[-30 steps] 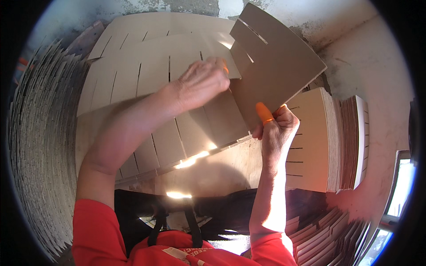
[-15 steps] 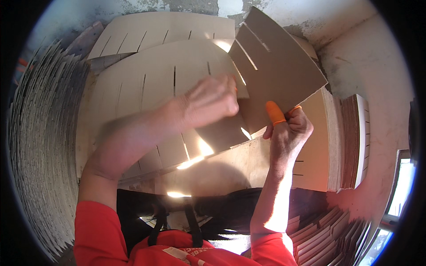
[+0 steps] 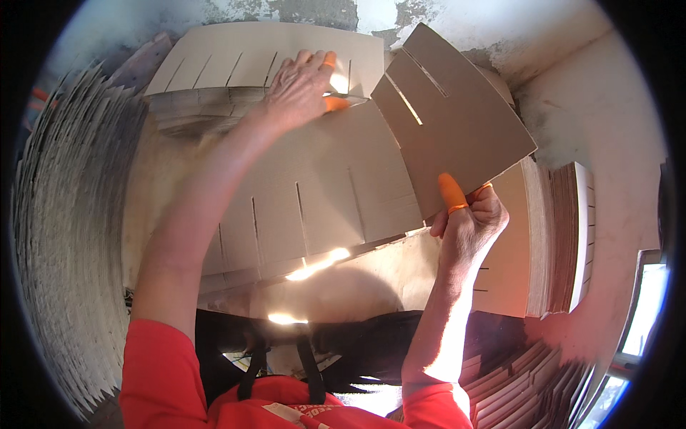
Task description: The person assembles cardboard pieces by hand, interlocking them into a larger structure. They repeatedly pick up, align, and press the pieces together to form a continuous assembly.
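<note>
Pinching, R hand (image 3: 473, 218) is holding tilted cardboard pc (image 3: 461, 107) at R end of flat sheet (image 3: 332, 161) — L hand (image 3: 304, 86) is sitting at sheet's far edge, thumb/fingers apart — can't tell if gripping.

A: What is that raised slotted sheet (image 3: 464, 107) made of?
B: Brown cardboard by its look, flat, smooth and matt, with no gloss on its face.
A: And the tall stack (image 3: 75, 236) at the left?
B: Greyish cardboard too; its massed edges look rough and ragged.
A: The finger cots (image 3: 452, 191)?
B: Smooth orange rubber, apparently, with a soft sheen.
A: The sleeves (image 3: 163, 365)?
B: Red cloth, matt.
A: The wall (image 3: 314, 13) behind?
B: Painted plaster, rough and patchy where the coating has flaked.
</note>
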Demonstrator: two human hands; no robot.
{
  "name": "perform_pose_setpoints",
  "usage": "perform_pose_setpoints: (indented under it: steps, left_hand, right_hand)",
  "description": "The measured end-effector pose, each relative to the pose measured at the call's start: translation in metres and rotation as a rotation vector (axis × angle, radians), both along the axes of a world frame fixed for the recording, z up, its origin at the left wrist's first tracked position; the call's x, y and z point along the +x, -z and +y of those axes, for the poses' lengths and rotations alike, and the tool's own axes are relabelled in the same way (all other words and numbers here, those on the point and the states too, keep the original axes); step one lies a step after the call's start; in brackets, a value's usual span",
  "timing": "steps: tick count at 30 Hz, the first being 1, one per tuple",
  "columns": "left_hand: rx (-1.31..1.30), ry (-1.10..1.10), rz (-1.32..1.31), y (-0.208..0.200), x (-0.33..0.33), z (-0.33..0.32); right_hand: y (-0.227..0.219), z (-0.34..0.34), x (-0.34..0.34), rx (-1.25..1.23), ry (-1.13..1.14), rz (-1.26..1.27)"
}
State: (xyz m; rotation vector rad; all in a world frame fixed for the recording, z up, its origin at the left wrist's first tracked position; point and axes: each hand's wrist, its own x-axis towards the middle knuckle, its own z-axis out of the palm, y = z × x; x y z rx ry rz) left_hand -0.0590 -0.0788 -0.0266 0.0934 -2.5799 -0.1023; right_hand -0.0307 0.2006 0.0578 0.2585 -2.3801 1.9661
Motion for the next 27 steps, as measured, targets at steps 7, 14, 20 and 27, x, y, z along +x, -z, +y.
perform_pose_setpoints:
  steps: [7, 14, 20, 27]
  left_hand:
    - [0.040, 0.030, -0.241, 0.036, -0.041, -0.041]
    - [-0.019, 0.075, -0.026, 0.005, -0.031, -0.036]
    - [-0.341, -0.045, -0.152, -0.028, -0.026, 0.000]
    - [-0.438, 0.115, -0.002, -0.040, -0.008, 0.027]
  right_hand:
    - [0.010, 0.007, -0.004, -0.031, -0.020, 0.048]
    - [0.010, 0.006, -0.003, -0.036, -0.030, 0.039]
    - [0.009, 0.002, 0.001, -0.018, -0.046, 0.069]
    - [0.010, 0.006, -0.001, 0.007, -0.069, 0.101]
